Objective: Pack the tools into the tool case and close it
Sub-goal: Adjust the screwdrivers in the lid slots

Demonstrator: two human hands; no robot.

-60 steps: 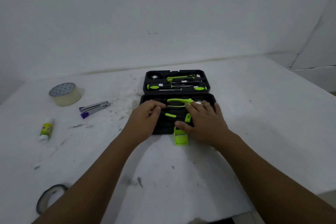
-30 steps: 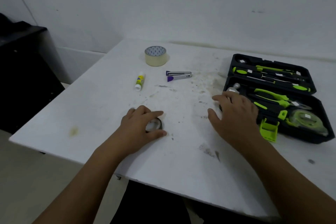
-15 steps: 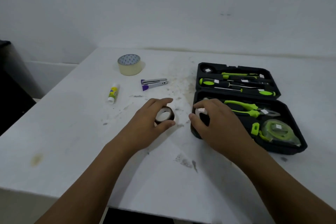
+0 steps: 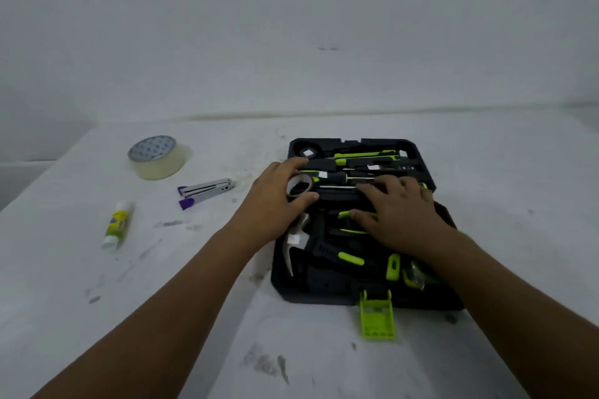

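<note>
The black tool case (image 4: 327,293) lies open on the white table, its green latch (image 4: 377,317) hanging over the near edge. The far half holds screwdrivers (image 4: 363,157) with green and black handles. In the near half lie a hammer (image 4: 296,241), green-handled pliers and a tape measure (image 4: 416,275). My left hand (image 4: 275,204) is shut on a small dark tape roll (image 4: 299,186), held over the case's left side near the hinge. My right hand (image 4: 398,214) rests flat, fingers spread, on the tools in the middle of the case.
Left of the case lie a stapler (image 4: 205,191) with purple ends, a large clear tape roll (image 4: 157,157) and a glue stick (image 4: 116,228). The table (image 4: 162,285) is smudged with dark marks. A white wall runs behind it.
My left hand has carried the small tape roll from the table to the right, over the case. My right hand has shifted from the case's left edge onto the tools in the middle.
</note>
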